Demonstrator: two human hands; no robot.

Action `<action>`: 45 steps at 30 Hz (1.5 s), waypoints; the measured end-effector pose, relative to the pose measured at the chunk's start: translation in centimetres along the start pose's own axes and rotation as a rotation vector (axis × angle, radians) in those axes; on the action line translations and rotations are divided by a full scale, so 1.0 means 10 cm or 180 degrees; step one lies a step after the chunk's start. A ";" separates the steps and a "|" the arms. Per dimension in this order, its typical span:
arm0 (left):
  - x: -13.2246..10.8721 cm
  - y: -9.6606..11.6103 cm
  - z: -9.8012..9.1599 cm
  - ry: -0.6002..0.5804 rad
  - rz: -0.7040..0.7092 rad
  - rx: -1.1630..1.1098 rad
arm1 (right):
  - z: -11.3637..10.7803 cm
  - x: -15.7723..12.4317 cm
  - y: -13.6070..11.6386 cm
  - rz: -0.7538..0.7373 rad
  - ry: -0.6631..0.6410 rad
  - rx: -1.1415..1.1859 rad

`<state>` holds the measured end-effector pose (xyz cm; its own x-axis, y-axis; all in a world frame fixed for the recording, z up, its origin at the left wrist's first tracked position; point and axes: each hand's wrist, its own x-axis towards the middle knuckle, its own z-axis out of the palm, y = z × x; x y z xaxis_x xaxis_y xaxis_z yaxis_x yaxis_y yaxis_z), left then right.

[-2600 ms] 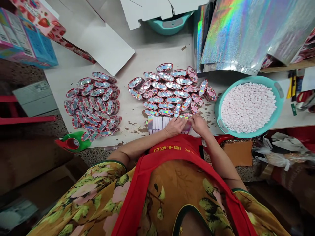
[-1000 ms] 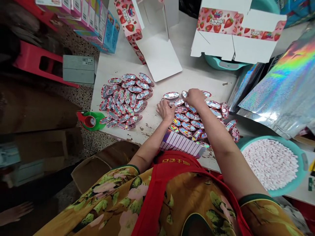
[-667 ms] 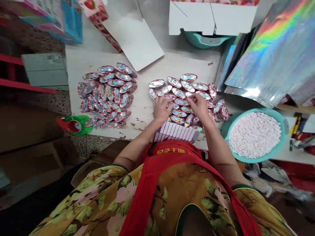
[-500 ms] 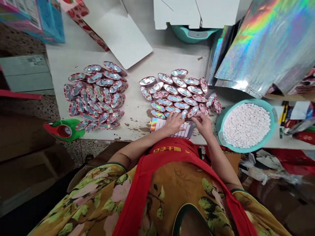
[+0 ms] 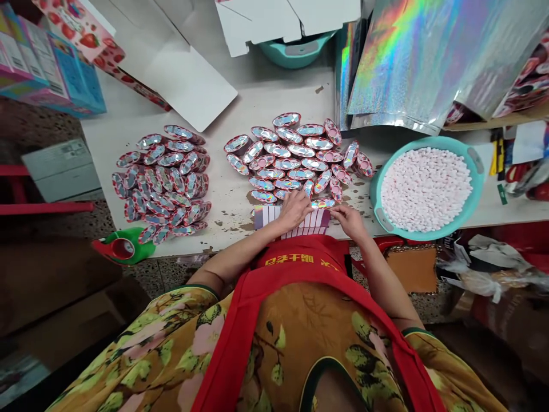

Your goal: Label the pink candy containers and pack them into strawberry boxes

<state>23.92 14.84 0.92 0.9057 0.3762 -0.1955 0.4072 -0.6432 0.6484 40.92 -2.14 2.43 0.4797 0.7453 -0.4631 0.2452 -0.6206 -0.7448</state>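
A sheet of pale strip-like labels with a shiny purple edge [image 5: 319, 222] lies at the table's front edge, against the red apron. My left hand [image 5: 295, 210] rests on this sheet, palm down with its fingers stretched out. At the sheet's right end, my right hand [image 5: 349, 222] has thumb and forefinger pinched together; whatever is between them is too small to make out. Just beyond the fingertips lies a silvery, red-edged packet [image 5: 322, 203]. Behind it, several similar packets [image 5: 288, 150] stand in a close group, their oval ends up.
Another group of packets [image 5: 165, 183] stands to the left. A teal basin [image 5: 377, 197] of small white pieces is at the right. Holographic sheets [image 5: 398, 68], white cardboard [image 5: 201, 86] and a strawberry-print box [image 5: 86, 34] lie farther back. A green-and-red container [image 5: 141, 243] sits at the front left edge.
My view has turned slightly, shifting most tabletop things leftward. My left hand's fingers have drawn closer together. A packet shows between my hands, and more of the label sheet is uncovered.
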 end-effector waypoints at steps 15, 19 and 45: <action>-0.09 0.28 0.36 -0.0197 0.0983 -0.1122 | 0.11 0.03 0.06 0.0618 0.0063 0.1025; -0.21 0.28 0.26 -0.0399 0.0949 -0.1823 | 0.12 0.06 0.07 0.0673 0.0138 0.0753; 0.15 -0.93 -0.74 0.2783 -0.2826 -0.1313 | 0.85 1.78 -1.84 -0.0417 -0.0729 -0.1664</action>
<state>20.64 26.36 0.00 -0.0893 0.9686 -0.2320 0.6140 0.2369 0.7529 37.72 24.63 3.82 0.2373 0.8215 -0.5186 0.7013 -0.5142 -0.4937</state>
